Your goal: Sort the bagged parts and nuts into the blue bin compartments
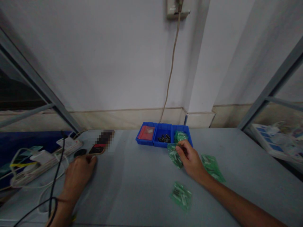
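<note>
Bag [174, 156] partly behind right hand [192, 160]

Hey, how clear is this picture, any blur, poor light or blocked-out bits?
Head view: dim, greyish light overall; head view: soft detail, leaving the contents of the green bag at the right hand hard to identify; head view: blocky pixels cover part of the phone.

My 2 hands sit well apart: right hand [190, 160] pinching between thumb [180, 152] and fingers [185, 145], bare forearm [227, 195] slanting inward; left hand [79, 173] back-up, loosely bent.
</note>
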{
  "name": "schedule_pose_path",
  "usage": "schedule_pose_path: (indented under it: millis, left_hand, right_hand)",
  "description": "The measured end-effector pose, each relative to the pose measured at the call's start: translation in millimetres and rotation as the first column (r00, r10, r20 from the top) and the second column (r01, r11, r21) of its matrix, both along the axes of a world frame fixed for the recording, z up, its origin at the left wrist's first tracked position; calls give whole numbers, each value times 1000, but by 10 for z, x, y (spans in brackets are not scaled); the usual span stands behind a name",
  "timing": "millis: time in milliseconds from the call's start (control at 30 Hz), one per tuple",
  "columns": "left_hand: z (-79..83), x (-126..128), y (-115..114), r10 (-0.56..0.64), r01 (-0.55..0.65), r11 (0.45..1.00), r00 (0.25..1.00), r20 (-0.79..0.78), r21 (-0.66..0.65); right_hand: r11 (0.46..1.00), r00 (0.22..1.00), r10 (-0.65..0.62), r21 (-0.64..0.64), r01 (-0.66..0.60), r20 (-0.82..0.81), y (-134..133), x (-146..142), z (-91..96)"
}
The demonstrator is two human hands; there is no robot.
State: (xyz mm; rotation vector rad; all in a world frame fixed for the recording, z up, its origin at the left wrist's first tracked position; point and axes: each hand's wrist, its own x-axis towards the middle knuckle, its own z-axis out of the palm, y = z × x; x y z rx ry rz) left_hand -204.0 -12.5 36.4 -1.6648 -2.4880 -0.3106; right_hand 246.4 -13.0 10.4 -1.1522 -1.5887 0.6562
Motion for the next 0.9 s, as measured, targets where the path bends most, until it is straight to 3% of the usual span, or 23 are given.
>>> schedule_pose_path:
  millis: [167, 267, 367, 433, 533, 600, 767, 833, 900]
  left_hand:
    - [-113, -35, -94, -45, 53, 998, 980, -194, 34]
    - [-46, 55, -124, -29, 58, 994, 959, -281, 95]
    - [95, 374, -78, -107, 144, 961, 981, -163, 234]
    - [156, 714, -20, -282, 259, 909, 959, 25, 326]
    - [140, 1308, 51, -589, 497, 802, 753, 294, 332]
    - [80, 1684, 76, -691, 596, 722, 587, 423, 352]
    - [-92, 2334, 129, -691, 681, 624, 251, 678, 383]
    - [-156, 2452, 164, -707, 650, 600, 156, 690, 467]
    - [-212, 2492, 198, -752, 631, 562, 121, 648, 535]
  right_hand:
    - [1000, 1000, 2, -1, -2, 5, -3, 1, 7]
    - [1000, 1000, 0, -13, 0, 1, -5, 1, 23]
    - [1000, 1000, 6, -30, -6, -4, -4, 2, 36]
    - [999, 999, 32, -32, -32, -2, -3, 1, 35]
    - [996, 997, 81, -39, -81, 4, 3, -5, 13]
    - [993, 995, 101, -55, -101, -1, 12, -6, -6]
    - [992, 993, 90, -87, -96, -72, 57, 14, -42]
    - [993, 992, 74, -84, -83, -106, 79, 22, -55]
    - [992, 986, 74, -86, -88, -152, 95, 22, -70]
